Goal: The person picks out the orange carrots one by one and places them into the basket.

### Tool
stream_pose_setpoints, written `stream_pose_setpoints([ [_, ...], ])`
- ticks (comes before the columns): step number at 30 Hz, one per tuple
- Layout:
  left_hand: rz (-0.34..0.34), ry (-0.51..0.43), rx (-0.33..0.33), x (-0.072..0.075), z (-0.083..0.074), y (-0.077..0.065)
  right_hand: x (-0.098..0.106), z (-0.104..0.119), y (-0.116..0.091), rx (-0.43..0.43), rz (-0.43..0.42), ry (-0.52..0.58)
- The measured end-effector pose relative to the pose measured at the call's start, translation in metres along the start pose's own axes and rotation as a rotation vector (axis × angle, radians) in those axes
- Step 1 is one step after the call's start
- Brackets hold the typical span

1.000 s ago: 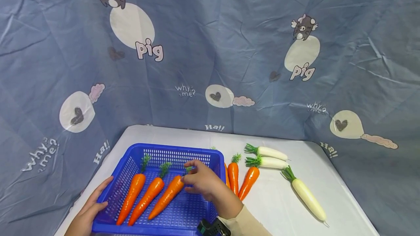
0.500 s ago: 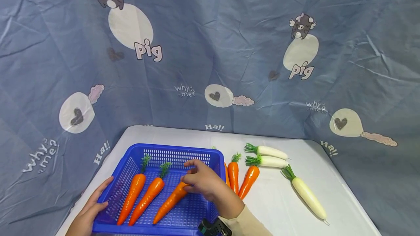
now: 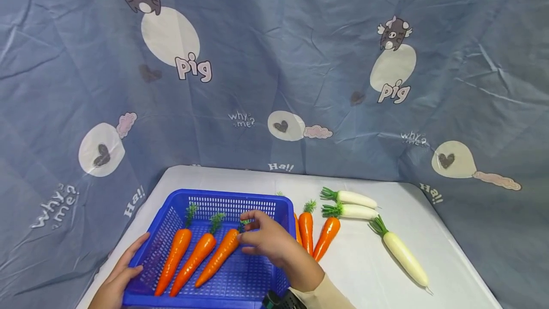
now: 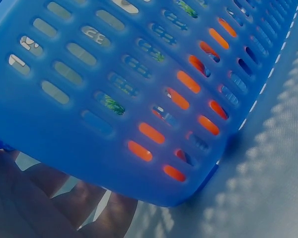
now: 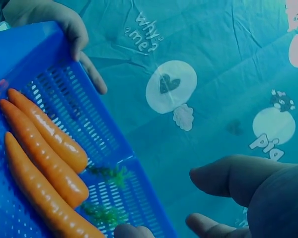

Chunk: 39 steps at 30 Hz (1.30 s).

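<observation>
The blue plastic basket (image 3: 280, 204) has perforated walls, and three orange carrots with green tops lie side by side in it: a left one (image 3: 173, 261), a middle one (image 3: 194, 262) and a right one (image 3: 218, 257). My left hand (image 3: 117, 273) grips the basket's left side, thumb over the rim; the left wrist view shows its fingers (image 4: 84, 201) against the outer wall. Over the basket, my right hand (image 3: 268, 240) is beside the top end of the right carrot, partly covering its leaves. In the right wrist view its thumb (image 5: 228, 176) and fingers are spread apart.
Right of the basket on the white table (image 3: 356, 271) lie several more carrots (image 3: 327, 238), partly hidden by the basket and right arm. Beyond them are two white radishes (image 3: 356, 198) and a third, longer radish (image 3: 405, 259). A printed blue-grey cloth (image 3: 274, 70) hangs behind.
The right carrot shifted right and toward me half a second ago, then back left to lie nearer the middle carrot. My right hand has spread from its top; the left hand stays on the basket.
</observation>
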<state>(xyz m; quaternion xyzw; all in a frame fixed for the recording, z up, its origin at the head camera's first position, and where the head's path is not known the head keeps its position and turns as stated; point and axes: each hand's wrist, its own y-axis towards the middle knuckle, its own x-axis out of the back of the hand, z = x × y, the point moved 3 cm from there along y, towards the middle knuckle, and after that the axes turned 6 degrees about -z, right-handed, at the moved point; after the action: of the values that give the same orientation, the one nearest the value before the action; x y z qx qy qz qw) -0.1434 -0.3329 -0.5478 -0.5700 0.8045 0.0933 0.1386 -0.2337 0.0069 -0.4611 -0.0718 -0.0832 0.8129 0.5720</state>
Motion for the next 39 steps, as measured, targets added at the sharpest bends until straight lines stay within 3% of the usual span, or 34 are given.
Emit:
stream_pose_setpoints([
  [9,0.016,-0.014,0.011,0.001,0.003,0.000,0.010,-0.004,-0.006,0.011,-0.005,-0.021],
  [16,0.000,-0.010,0.014,0.001,0.002,0.000,0.019,-0.006,-0.008,0.035,-0.020,0.044],
  [25,0.062,-0.089,0.025,0.000,0.002,0.000,0.033,-0.008,-0.013,0.067,0.013,0.111],
  [39,-0.048,0.017,0.061,0.002,0.002,0.000,0.059,-0.010,-0.022,0.084,-0.011,0.190],
])
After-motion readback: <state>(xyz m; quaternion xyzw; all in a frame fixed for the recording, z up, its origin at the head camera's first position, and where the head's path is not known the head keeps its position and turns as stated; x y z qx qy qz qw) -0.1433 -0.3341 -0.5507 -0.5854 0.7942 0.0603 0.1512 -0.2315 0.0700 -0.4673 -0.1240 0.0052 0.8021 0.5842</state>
